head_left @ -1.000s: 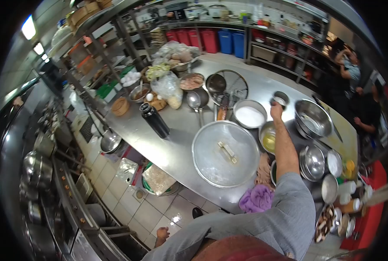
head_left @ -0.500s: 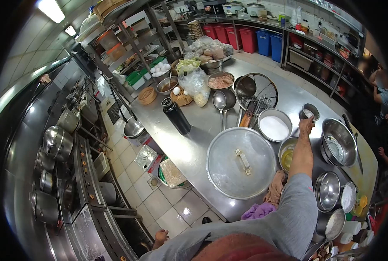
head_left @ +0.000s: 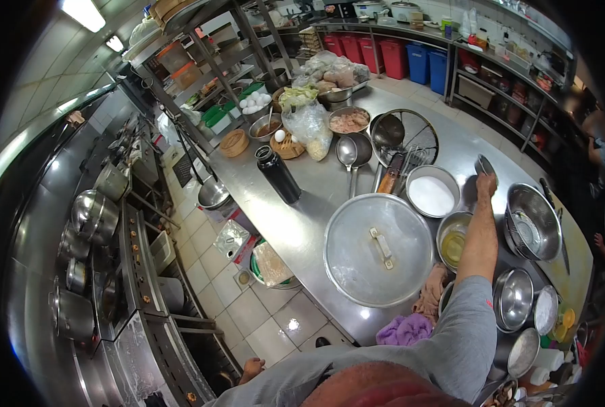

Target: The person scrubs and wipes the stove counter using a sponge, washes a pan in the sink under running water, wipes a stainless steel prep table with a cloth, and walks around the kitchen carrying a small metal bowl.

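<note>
My right hand (head_left: pixel 485 184) is stretched out over the far right of the steel table (head_left: pixel 296 254), its fingers closed on a small metal bowl (head_left: pixel 484 165) that is tilted. A pot of white contents (head_left: pixel 432 196) stands to the left of that hand, and a bowl with yellow liquid (head_left: pixel 454 244) sits nearer, beside my forearm. To the right lies a large steel bowl (head_left: pixel 534 220). Low at my left side hangs my left hand (head_left: pixel 252 368), away from the table; its fingers look curled, and whether they hold anything is too small to tell.
A large round lid (head_left: pixel 378 249), a black bottle (head_left: pixel 279 175), ladles, a whisk and a wire strainer (head_left: pixel 421 139) occupy the table. A knife lies on a board at the right edge. Stoves (head_left: pixel 140 292) line the left. Part of a person shows at the far right.
The small bowl in my right hand has gone from upright to tilted on its side. The view has swung, shifting the table rightward in the frame. My left hand stays low.
</note>
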Available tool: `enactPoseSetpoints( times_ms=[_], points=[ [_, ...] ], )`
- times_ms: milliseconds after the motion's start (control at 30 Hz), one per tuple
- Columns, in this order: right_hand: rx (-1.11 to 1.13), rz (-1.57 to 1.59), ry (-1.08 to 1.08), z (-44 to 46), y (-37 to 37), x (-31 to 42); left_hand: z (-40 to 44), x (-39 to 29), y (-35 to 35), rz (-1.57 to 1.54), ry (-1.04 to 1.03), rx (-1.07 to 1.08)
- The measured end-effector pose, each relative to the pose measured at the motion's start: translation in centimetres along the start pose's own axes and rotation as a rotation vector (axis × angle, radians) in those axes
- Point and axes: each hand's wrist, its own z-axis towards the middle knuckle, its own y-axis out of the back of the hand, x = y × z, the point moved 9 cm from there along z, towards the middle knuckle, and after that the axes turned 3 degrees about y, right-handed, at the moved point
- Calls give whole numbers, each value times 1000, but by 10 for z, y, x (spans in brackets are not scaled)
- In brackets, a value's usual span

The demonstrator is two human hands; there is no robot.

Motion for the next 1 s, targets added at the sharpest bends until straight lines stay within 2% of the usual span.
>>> enactPoseSetpoints(
  times_ms=[133, 200, 233, 300, 367, 467, 533, 600, 700, 800, 900, 967, 1000],
  points=[
    [-61, 194, 145, -10, 30, 53, -45, -100, -5, 151, -100, 3],
    [-77, 248, 337, -32, 55, 82, -5, -103, -19, 65, -159, 60],
    [-86, 241, 341, -54, 79, 94, 30, -94, -27, -20, -173, 101],
    [47, 309, 359, -116, 128, 124, 51, -113, -39, 49, -250, 178],
    [89, 347, 381, -174, 179, 130, 65, -129, -48, 53, -319, 168],
    [56, 413, 354, -260, 259, 105, 80, -138, -60, 166, -381, 230],
    [-10, 402, 302, -313, 307, 68, 98, -141, -73, 351, -506, 296],
    [-43, 531, 327, -379, 360, 39, 116, -135, -82, 497, -548, 354],
    [-190, 485, 254, -468, 430, -17, 138, -117, -84, 816, -636, 376],
    [-347, 474, 165, -548, 489, -70, 111, -111, -95, 1168, -908, 632],
    [-537, 387, 92, -617, 542, -126, 83, -117, -122, 1173, -1057, 680],
    [-607, 418, 22, -653, 572, -170, 58, -110, -158, 1575, -1279, 689],
    [-681, 391, 12, -673, 591, -192, 49, -112, -179, 1521, -1434, 664]
  ],
)
